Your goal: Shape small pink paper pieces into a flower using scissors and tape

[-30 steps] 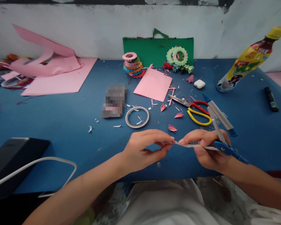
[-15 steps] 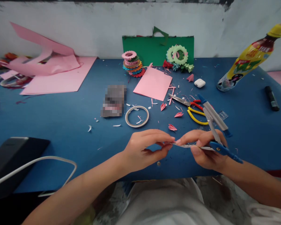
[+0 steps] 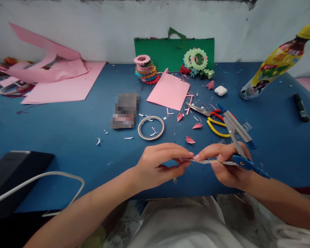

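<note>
Near the table's front edge, my right hand grips a blue and silver drawing compass with its legs spread. One leg points left between my fingers; the other, carrying a blue-ended holder, slants up and away. My left hand is closed in a pinch at the compass's left tip, its fingertips almost touching my right fingers. What it pinches is mostly hidden, small, perhaps pinkish. Just beyond lie small folded pink paper pieces, a roll of tape and scissors with red and yellow handles.
Pink paper lies mid-table among scraps. Behind it stand a stack of notched paper rings and a green board. A white earphone case, a tilted bottle and a black marker are right. A dark box with a white cable sits left.
Both hands stay almost in place, still pinched together at the compass tip. The compass has shifted very slightly to the right at its blue end. The things on the table have not moved.
</note>
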`<state>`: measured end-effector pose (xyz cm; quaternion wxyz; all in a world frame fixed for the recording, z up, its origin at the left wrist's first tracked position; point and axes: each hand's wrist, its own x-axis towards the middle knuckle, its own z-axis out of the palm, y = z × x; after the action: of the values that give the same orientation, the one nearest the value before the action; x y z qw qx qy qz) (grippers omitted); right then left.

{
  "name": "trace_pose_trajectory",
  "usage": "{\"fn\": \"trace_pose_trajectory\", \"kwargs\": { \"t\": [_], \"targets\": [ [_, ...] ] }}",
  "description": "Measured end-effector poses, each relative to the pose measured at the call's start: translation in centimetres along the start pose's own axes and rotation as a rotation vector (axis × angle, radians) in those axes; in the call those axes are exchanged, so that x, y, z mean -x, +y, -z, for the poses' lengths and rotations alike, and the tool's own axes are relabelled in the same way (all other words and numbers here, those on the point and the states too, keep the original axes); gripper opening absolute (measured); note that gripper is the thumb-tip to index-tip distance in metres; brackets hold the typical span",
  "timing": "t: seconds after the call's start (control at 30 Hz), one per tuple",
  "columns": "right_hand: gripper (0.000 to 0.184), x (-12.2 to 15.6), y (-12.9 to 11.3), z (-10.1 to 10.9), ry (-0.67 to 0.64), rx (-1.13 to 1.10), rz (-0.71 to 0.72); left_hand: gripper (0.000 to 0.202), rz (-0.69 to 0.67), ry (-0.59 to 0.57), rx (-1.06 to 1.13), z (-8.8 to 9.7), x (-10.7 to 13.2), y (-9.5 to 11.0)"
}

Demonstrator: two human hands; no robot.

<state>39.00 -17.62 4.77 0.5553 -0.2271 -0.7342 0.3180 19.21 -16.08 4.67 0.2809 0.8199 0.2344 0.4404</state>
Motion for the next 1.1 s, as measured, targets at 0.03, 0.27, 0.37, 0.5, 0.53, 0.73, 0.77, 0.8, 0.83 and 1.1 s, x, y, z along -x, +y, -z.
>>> {"fn": "trace_pose_trajectory", "kwargs": {
  "t": [0.03, 0.27, 0.37, 0.5, 0.53, 0.73, 0.77, 0.8, 0.83, 1.1],
  "targets": [
    [0.017, 0.07, 0.07, -0.03, 0.006, -0.008, -0.001, 0.025, -0.005, 0.0, 0.0, 0.01, -0.02, 0.02],
    [0.021, 0.33, 0.34, -0.15, 0.011, -0.02, 0.004, 0.023, -0.012, 0.0, 0.008, -0.01, -0.16, 0.07],
    [0.02, 0.34, 0.35, -0.13, 0.007, -0.03, -0.001, 0.022, -0.012, -0.005, 0.01, 0.0, -0.18, 0.11],
    [0.022, 0.3, 0.31, 0.03, -0.035, -0.051, -0.005, 0.022, -0.002, -0.015, 0.001, 0.06, -0.22, 0.17],
    [0.025, 0.29, 0.28, 0.09, -0.057, -0.057, -0.005, 0.021, -0.006, -0.015, -0.001, 0.08, -0.25, 0.18],
    [0.039, 0.15, 0.16, 0.31, -0.118, -0.074, 0.0, 0.021, -0.027, -0.037, -0.006, 0.15, -0.48, 0.29],
    [0.039, 0.12, 0.15, 0.34, -0.117, -0.075, 0.0, 0.021, -0.032, -0.038, -0.004, 0.16, -0.51, 0.32],
    [0.038, 0.09, 0.15, 0.35, -0.115, -0.075, 0.0, 0.021, -0.035, -0.04, -0.003, 0.18, -0.53, 0.34],
    [0.036, 0.06, 0.13, 0.35, -0.116, -0.072, -0.003, 0.021, -0.036, -0.047, -0.002, 0.19, -0.55, 0.35],
    [0.017, 0.26, 0.09, -0.1, -0.019, 0.02, -0.061, 0.029, -0.012, -0.102, 0.023, 0.25, -0.41, 0.13]
  ]
}}
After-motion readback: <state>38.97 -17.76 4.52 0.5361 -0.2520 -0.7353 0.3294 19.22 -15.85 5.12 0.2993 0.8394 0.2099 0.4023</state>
